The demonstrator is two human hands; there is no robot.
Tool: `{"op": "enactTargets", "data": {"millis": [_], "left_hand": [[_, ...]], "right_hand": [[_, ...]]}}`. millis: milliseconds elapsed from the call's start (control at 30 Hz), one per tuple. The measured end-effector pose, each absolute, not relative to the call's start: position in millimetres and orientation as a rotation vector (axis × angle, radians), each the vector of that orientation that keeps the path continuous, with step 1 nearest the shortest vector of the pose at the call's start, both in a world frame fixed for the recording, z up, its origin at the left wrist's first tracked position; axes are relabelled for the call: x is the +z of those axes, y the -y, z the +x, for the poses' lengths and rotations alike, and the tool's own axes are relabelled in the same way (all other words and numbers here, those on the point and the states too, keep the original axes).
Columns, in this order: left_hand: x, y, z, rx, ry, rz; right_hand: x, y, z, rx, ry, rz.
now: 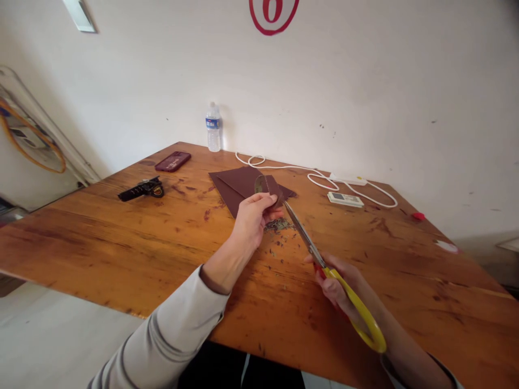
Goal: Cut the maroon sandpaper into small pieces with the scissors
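Note:
My left hand [253,219] pinches a small brown piece of sandpaper [267,186], held upright above the wooden table [121,232]. My right hand [344,286] grips yellow-handled scissors [324,265], whose blades point up and left and meet the lower edge of the small piece. A little heap of dark clippings [278,226] lies on the table just below the blades. Behind my left hand lie larger brown sandpaper sheets [237,186], flat on the table.
A water bottle [213,127] stands at the wall. A dark red phone [173,161] and a black tool [141,189] lie at the left. A white cable [324,181], a power strip and a small white remote [345,199] lie at the right.

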State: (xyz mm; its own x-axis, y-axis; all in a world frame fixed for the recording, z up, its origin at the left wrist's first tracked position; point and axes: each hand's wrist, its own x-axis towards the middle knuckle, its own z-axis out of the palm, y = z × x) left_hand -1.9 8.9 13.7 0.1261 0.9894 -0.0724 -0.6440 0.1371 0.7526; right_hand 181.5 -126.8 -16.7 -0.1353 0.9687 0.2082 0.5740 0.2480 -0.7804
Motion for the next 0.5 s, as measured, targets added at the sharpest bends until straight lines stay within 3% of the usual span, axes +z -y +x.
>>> {"op": "enactTargets", "data": {"millis": [133, 500], "left_hand": [[13.7, -9.3, -2.4, 1.333, -0.63, 0.66], [16.4, -7.3, -2.8, 1.278, -0.61, 0.672]], "right_hand": [[-8.9, 130.6, 177.9, 0.599, 1.821, -1.429], [-12.6, 112.7, 178.0, 0.699, 1.825, -1.522]]}}
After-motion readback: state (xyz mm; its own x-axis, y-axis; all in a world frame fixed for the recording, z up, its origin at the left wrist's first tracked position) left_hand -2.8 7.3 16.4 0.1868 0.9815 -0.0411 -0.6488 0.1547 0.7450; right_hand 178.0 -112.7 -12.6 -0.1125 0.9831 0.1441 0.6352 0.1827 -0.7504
